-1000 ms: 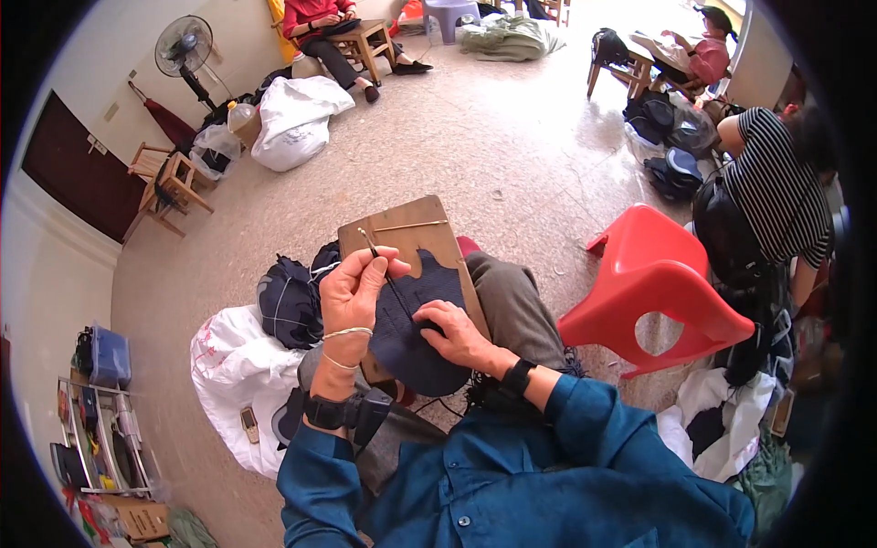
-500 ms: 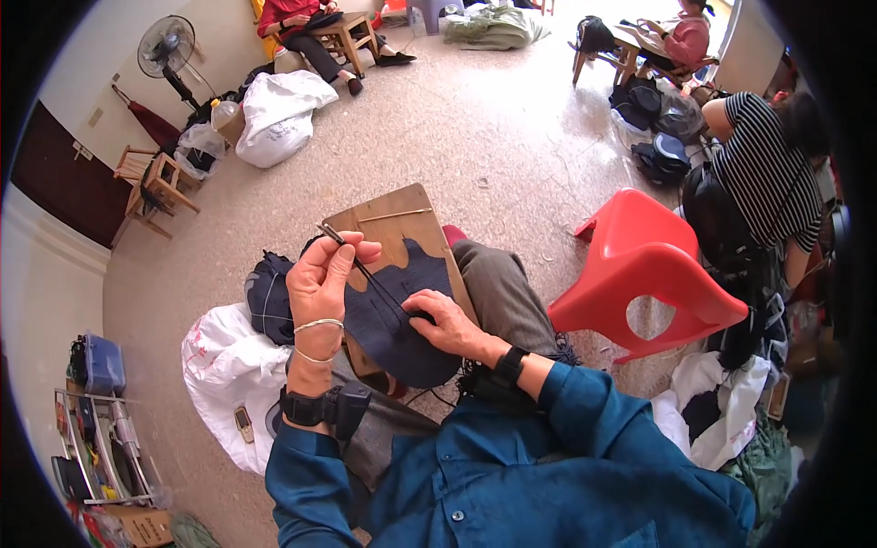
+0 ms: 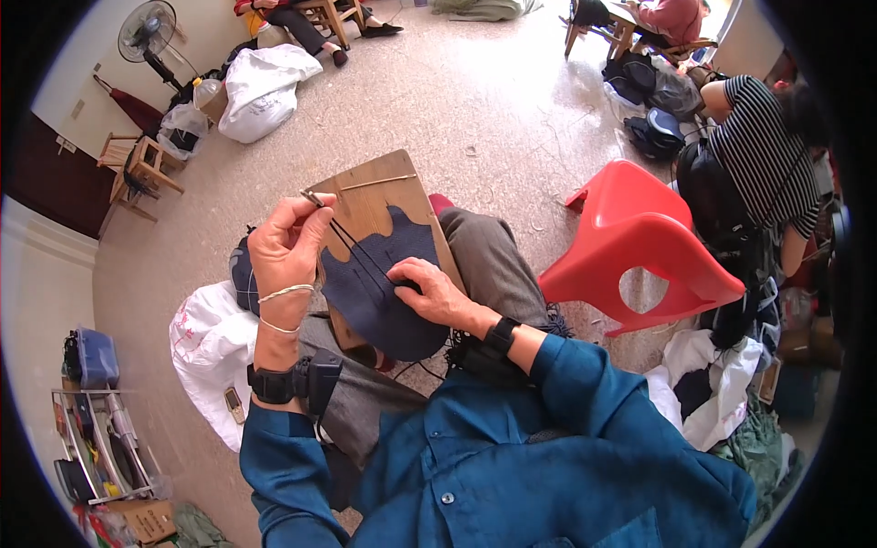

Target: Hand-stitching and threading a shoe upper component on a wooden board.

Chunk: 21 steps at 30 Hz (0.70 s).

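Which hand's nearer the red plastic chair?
Right. The right hand is at the dark fabric, left of the red plastic chair; the left hand is farther left, pinching dark cord.

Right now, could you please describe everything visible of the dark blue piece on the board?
The dark blue piece looks like textured fabric or leather; I cannot tell which. Its far edge is cut in curves, its near end rounded. It lies spread over the wooden board. Black cord runs above it to the left hand; the right hand rests on its right side.
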Tool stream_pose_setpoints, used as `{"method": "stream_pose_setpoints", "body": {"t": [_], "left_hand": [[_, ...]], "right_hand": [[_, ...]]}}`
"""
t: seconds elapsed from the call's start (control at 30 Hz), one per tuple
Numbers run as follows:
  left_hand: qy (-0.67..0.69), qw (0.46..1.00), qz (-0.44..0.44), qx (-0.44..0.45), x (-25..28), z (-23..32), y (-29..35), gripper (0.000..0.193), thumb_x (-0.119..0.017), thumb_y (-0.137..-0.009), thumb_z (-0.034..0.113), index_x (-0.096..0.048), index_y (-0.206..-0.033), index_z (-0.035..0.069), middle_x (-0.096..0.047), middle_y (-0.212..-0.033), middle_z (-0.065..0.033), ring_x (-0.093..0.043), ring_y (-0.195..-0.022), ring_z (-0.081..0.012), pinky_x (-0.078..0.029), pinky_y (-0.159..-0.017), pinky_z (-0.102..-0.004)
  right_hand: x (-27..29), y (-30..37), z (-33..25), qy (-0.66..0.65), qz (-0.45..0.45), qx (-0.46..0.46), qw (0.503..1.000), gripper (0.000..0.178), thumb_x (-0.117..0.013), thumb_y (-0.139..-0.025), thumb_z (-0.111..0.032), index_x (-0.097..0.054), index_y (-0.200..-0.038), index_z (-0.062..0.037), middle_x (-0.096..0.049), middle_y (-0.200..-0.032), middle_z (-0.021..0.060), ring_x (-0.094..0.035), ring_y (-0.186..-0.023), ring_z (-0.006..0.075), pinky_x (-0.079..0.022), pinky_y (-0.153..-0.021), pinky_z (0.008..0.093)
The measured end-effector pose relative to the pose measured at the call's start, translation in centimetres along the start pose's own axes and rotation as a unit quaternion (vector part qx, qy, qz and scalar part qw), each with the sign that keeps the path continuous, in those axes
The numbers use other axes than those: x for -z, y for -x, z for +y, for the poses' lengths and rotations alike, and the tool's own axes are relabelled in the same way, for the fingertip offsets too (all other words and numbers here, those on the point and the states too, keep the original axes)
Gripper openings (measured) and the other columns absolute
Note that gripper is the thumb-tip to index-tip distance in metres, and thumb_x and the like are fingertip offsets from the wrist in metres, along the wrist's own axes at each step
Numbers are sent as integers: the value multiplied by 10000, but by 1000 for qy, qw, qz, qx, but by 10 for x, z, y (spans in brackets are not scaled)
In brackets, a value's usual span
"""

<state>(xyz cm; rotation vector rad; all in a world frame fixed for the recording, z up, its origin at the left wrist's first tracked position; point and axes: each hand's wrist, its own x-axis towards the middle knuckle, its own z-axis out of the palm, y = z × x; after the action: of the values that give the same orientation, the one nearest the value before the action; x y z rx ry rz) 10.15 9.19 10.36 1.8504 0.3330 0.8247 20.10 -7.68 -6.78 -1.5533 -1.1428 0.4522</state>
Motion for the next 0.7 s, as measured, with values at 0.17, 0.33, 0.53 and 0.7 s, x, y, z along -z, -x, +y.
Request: {"method": "stream_pose_setpoints", "body": {"t": [0.17, 0.33, 0.53, 0.7], "left_hand": [[-41, 999, -12, -33, 1, 6, 0, 68, -725, -947, 19, -739, -1013, 12, -734, -951, -3, -601, -822, -41, -489, -740, -196], [-61, 997, -13, -46, -5, 14, 9, 91, -726, -937, -1, -733, -1027, 8, -712, -949, -8, -609, -833, -51, -492, -753, -204], [-4, 999, -37, -13, -4, 8, 20, 82, -679, -983, 6, -707, -1056, -17, -683, -1003, -10, -593, -868, -61, -492, -788, -209], [27, 999, -39, -18, -11, 16, 20, 95, -693, -970, 3, -714, -1062, -9, -679, -963, 2, -597, -844, -46, -484, -752, -194]], "right_hand": [[-2, 0, 1, -2, -1, -3, 1000, 233, -640, -904, -80, -659, -1131, -30, -651, -1121, 145, -628, -1106, 348, -494, -981, 425], [0, -7, 5, -189, 34, -88, 977, 218, -547, -995, -39, -664, -1170, 18, -702, -1031, 80, -652, -973, 170, -532, -898, 309], [14, -27, -10, -81, -27, -107, 991, 194, -583, -982, -95, -716, -1076, 11, -742, -918, 113, -707, -853, 194, -559, -780, 335], [16, -43, -11, -20, -83, -86, 993, 164, -632, -956, -96, -725, -1043, 7, -722, -845, 95, -681, -783, 170, -547, -724, 319]]}}
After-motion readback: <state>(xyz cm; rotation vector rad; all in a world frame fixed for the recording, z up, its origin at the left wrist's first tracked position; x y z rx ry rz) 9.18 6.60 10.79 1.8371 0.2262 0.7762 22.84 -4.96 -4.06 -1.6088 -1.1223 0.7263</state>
